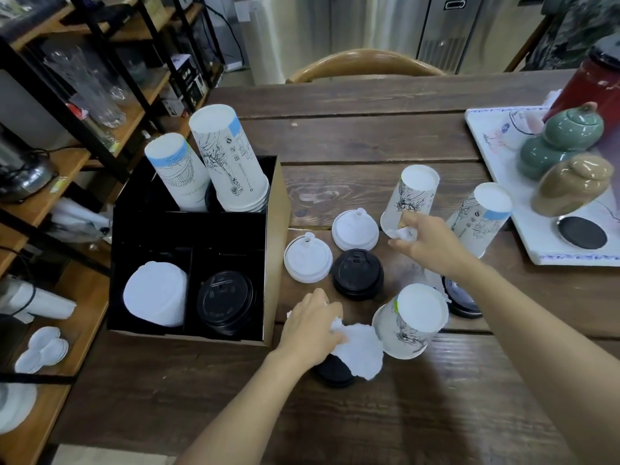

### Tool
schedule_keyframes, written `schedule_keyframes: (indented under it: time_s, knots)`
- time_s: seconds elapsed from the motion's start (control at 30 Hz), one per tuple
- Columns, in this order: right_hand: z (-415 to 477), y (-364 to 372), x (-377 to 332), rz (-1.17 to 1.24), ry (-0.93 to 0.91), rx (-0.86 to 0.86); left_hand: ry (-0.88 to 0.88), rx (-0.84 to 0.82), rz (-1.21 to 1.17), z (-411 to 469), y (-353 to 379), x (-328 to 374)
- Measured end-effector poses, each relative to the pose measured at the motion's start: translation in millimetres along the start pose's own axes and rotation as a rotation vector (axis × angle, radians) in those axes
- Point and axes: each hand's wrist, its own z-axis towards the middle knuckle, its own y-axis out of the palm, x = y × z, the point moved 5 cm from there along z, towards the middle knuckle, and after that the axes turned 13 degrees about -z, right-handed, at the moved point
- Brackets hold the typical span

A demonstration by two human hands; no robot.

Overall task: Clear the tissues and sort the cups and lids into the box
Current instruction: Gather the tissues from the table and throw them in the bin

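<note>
Dark wooden planks form the surface (pixel 369 135), with shelving off its left edge and a chair back beyond its far edge. Left to right: the black divided box (pixel 276 229) sits at the surface's left edge, holding two stacks of upturned paper cups (pixel 208 162) in its far compartments, a white lid stack (pixel 156 293) and a black lid stack (pixel 226 302) in the near ones. Just right of the box, the left hand (pixel 313 325) reaches palm down, fingers closed in a grip on a crumpled tissue (pixel 360 350) that drapes over a black lid (pixel 332 372). Further right of the box lie two loose white lids (pixel 308 258), one loose black lid (pixel 357 273) and three upturned cups (pixel 411 322); another black lid (pixel 464 302) shows partly behind the right forearm. The right hand (pixel 432 245) stretches past them, fingertips pinching a small tissue wad (pixel 404 233) against the farthest cup. Farthest from the box, a white tray (pixel 570 253) carries three ceramic jars. Open planks stretch beyond the cups and nearest the camera.
</note>
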Motion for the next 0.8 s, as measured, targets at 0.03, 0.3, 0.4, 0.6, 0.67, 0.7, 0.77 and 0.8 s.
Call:
schedule_keyframes:
  time_s: [0.03,0.3,0.4,0.6,0.67,0.7,0.77,0.8]
  knots:
    - [-4,-3,-1,0.019,-0.002,0.009,0.03,0.017,-0.003,-1,-1,1]
    - [-23,-20,9,0.053,0.018,0.178,-0.045,0.217,-0.617,-18,-31,12]
    - [-33,-28,0,0.157,-0.019,0.242,-0.071,0.368,-0.787,-34,-48,11]
    - [-62,-50,-38,0.3,-0.084,0.388,-0.022,0.597,-1.037,-77,-69,0]
    - [-78,-54,-55,0.302,-0.078,0.421,-0.008,0.654,-1.069,-96,-75,-3]
    - [-86,-54,-63,0.323,-0.083,0.424,0.011,0.663,-1.077,-106,-77,-5]
    - [-103,-49,-83,0.352,-0.103,0.417,0.051,0.667,-1.099,-127,-81,-10]
    - [-111,-43,-94,0.365,-0.121,0.411,0.072,0.678,-1.099,-138,-82,-14]
